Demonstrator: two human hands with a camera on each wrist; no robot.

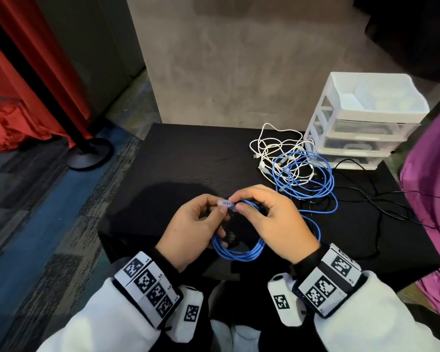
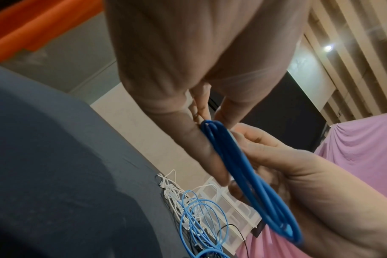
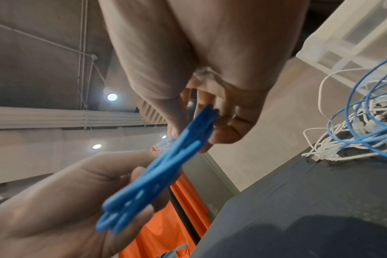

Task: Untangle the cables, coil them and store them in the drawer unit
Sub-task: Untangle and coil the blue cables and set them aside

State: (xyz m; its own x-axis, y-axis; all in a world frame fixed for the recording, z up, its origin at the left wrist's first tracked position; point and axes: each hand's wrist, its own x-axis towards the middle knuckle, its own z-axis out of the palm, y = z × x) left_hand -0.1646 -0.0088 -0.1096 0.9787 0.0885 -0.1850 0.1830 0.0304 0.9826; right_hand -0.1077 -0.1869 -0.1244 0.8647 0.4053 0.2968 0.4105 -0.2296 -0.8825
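A coil of blue cable point(image 1: 239, 252) hangs between both hands over the black table point(image 1: 178, 158). My left hand point(image 1: 198, 224) pinches the cable's clear plug point(image 1: 225, 203) and its lower fingers curl round the coil point(image 2: 243, 174). My right hand point(image 1: 269, 219) grips the top of the coil point(image 3: 166, 160) next to the plug. The same blue cable trails right into a tangle of blue and white cables point(image 1: 297, 163) lying in front of the white drawer unit point(image 1: 358, 123). The unit's three clear drawers look pushed in.
A thin black cable point(image 1: 381, 207) snakes over the table's right side. Purple cloth point(image 1: 432, 199) hangs at the right edge. A red curtain point(image 1: 23, 72) and a black stand base point(image 1: 89, 153) are on the floor to the left.
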